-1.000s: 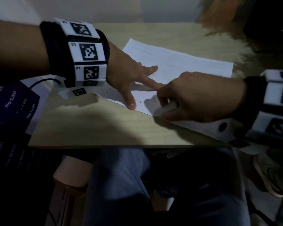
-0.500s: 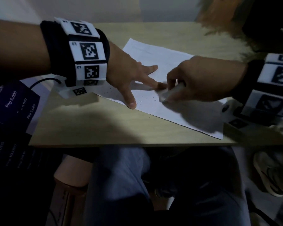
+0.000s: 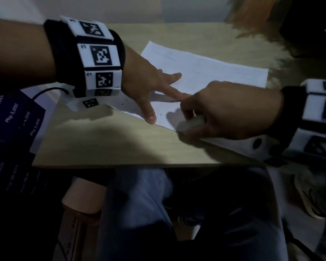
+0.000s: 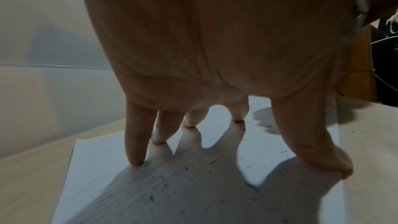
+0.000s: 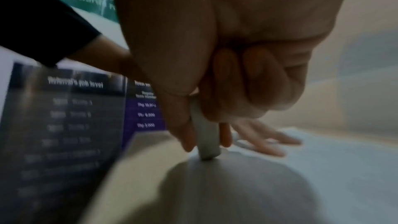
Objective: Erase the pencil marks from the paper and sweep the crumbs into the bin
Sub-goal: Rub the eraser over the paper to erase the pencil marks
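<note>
Right wrist view's pretty smeared, the poster (image 5: pixel 64 125) text is mostly unreadable; right hand (image 3: pixel 231 112) covers most of the eraser (image 3: pixel 189 124).

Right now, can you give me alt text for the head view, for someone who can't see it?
The right hand grips a white eraser with its tip on the near edge of a sheet of paper, while the left hand presses spread fingers on the sheet. Dark eraser crumbs speckle the paper on a light wooden table.
</note>
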The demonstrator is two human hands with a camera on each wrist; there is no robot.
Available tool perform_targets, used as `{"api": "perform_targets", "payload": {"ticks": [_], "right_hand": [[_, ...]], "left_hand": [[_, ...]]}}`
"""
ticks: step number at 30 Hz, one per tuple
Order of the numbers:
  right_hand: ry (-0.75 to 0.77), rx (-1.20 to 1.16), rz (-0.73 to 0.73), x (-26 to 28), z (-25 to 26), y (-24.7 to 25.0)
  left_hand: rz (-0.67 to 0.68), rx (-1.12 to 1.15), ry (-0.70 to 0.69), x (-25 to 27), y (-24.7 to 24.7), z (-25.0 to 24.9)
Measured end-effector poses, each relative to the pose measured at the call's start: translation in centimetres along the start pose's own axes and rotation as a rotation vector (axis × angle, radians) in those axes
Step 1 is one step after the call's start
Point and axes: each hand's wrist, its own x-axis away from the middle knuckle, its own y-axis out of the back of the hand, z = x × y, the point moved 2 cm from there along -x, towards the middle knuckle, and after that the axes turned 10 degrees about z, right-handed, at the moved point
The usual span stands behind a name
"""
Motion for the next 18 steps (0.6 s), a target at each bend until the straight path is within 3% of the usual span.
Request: {"api": "perform_targets", "payload": {"ticks": [2, 6, 8, 12, 18], "right_hand": [[-0.046, -0.065, 0.053, -0.2, -1.0, 0.6], [-0.126, -0.008, -0.077, -0.5, -2.6, 1.0], [-0.085, 0.051, -0.1, 0.2, -1.1, -0.1], [-0.011, -0.061, 0.044, 0.2, -1.0, 0.2], [-0.019, -0.063, -0.006, -0.5, -3.1, 0.8]], "left_hand": [[0.002, 0.007, 0.013, 0.0, 0.1, -0.1], [0.004, 0.003, 0.018, 0.2, 0.1, -0.2], [0.005, 0.009, 0.013, 0.2, 0.1, -0.1], [0.008, 0.005, 0.009, 0.1, 0.2, -0.2], [0.006, 0.003, -0.013, 0.2, 0.5, 0.2]]}}
